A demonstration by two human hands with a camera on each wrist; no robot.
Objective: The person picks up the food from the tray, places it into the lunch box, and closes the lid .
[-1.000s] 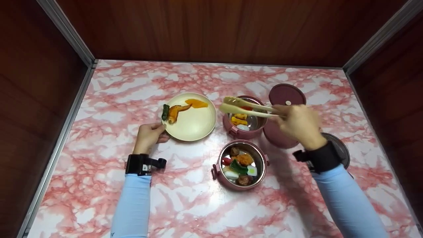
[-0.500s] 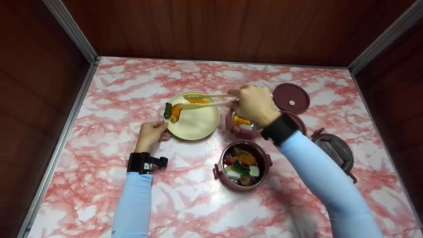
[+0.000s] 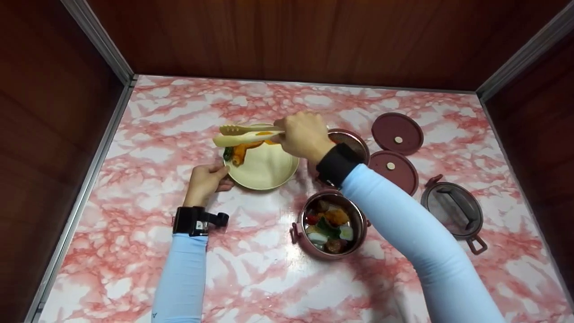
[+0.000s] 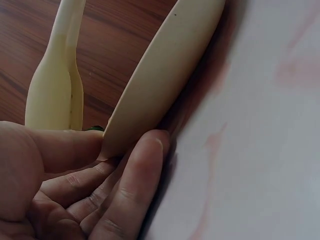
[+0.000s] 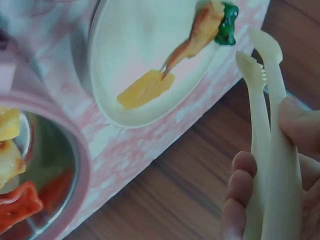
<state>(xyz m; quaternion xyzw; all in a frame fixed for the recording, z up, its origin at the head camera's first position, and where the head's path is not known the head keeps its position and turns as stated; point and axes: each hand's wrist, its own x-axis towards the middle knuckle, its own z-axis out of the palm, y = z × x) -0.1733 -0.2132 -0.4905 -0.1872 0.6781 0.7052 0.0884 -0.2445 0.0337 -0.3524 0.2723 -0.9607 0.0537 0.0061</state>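
My left hand [image 3: 204, 183] pinches the near-left rim of a cream plate [image 3: 269, 169], thumb on top and fingers beneath in the left wrist view. On the plate lie a chicken wing [image 5: 194, 39], a dark green vegetable piece [image 5: 228, 24] and a flat yellow-orange slice [image 5: 146, 90]. Cream tongs [image 3: 244, 136] are gripped in my right hand [image 3: 304, 137]. In the head view their tips hang over the plate's far-left side, slightly apart, with nothing visible between them. The tongs cover part of the food there.
A pink pot [image 3: 329, 256] holding several food pieces stands near the plate. Another pot [image 5: 82, 155], partly behind my right arm, contains yellow and red pieces. Two maroon lids [image 3: 394, 130] and a grey handled lid [image 3: 453, 211] lie to the right. Wooden walls surround the table.
My right hand has carried the tongs leftward from above the far pot to over the plate's far-left side. The left hand keeps hold of the plate rim.
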